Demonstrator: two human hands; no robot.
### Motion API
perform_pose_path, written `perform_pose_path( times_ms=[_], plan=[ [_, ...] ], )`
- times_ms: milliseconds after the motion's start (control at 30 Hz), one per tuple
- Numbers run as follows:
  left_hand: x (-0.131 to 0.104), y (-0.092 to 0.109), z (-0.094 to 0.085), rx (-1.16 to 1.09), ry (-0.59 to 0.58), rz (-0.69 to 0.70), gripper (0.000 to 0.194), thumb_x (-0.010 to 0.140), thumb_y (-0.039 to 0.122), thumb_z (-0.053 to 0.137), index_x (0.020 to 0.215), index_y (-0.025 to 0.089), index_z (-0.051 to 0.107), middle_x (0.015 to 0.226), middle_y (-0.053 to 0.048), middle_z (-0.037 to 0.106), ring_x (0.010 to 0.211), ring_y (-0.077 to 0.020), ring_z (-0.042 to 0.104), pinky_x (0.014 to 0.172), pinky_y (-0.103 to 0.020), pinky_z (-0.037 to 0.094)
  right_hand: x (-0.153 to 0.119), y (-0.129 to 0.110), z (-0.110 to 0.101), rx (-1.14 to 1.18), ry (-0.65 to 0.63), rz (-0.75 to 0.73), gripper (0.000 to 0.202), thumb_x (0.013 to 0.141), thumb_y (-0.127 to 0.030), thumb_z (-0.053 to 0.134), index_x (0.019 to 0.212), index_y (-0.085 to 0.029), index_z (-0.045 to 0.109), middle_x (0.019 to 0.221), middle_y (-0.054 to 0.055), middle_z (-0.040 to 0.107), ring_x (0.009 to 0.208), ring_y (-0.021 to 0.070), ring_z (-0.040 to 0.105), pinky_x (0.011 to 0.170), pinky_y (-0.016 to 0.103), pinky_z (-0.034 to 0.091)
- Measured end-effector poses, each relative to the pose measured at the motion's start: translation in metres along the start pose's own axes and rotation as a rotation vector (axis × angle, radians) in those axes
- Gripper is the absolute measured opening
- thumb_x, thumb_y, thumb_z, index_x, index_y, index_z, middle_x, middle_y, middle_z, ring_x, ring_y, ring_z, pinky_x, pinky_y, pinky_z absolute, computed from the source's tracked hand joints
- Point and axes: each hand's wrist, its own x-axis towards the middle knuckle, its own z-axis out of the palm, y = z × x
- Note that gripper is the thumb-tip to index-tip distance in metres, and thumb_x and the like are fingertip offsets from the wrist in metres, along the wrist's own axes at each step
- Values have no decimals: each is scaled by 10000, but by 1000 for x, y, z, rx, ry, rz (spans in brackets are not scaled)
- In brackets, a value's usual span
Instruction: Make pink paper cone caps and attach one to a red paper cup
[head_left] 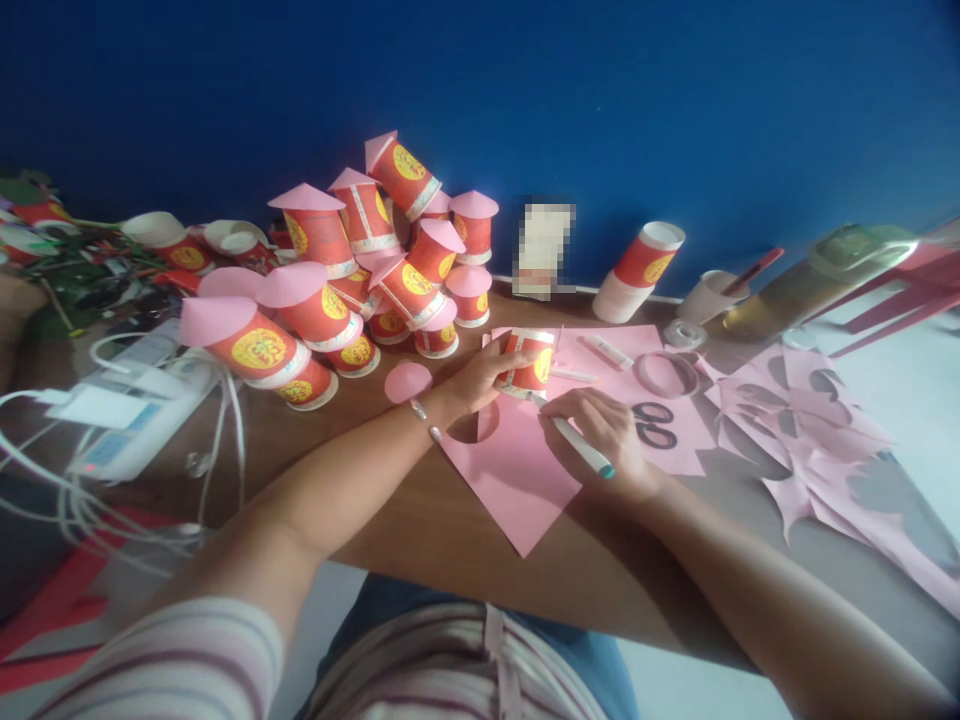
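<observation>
My left hand (481, 378) is closed around a red paper cup (517, 378) with a yellow round emblem, held above pink paper (525, 490). Between the fingers of my right hand (604, 440) is a white marker (581, 447) with a teal end. Its tip side points toward the cup's lower edge; whether it touches cannot be made out. Just right of that hand, dark-handled scissors (655, 425) lie on the pink sheets. A small pink paper disc (408, 382) rests on the table by my left wrist.
Red cups with pink cone tops (405, 285) are piled at the back left. A power strip (142, 420) with tangled white cables lies left. Pink scraps (810, 430), a tape roll (666, 374), stacked cups (641, 270) and a bottle (817, 280) are on the right.
</observation>
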Motion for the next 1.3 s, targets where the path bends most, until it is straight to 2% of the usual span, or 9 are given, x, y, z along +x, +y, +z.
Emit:
perform_pose_path(
  times_ms=[433,733,1100,1300],
  plan=[
    [-1,1,0,-24,-16,-26,334,740,361,862,925,184,648,815,0,685,748,-141,653,732,-281,521,2,0,-2,5,-1,-7,186,945,-60,610,1048,-215,595,786,24,706,669,173,670,637,316,523],
    [-2,2,1,-26,1,-21,347,745,361,856,952,179,644,857,-10,695,788,-151,669,758,-292,534,0,2,1,-20,40,-24,202,919,-36,628,1016,-209,587,744,2,674,640,162,640,646,308,506],
    [2,-4,-4,-22,19,-13,341,745,354,849,953,179,644,884,-7,691,819,-139,659,754,-270,521,0,0,1,-11,1,-37,160,936,-61,611,994,-208,581,740,9,667,634,164,607,637,311,491],
    [1,-1,-2,6,17,-6,304,742,326,845,907,179,637,853,-2,676,791,-134,646,723,-255,510,0,-1,2,-12,5,-53,172,928,-49,615,994,-205,580,738,12,681,638,165,623,649,314,508]
  ],
)
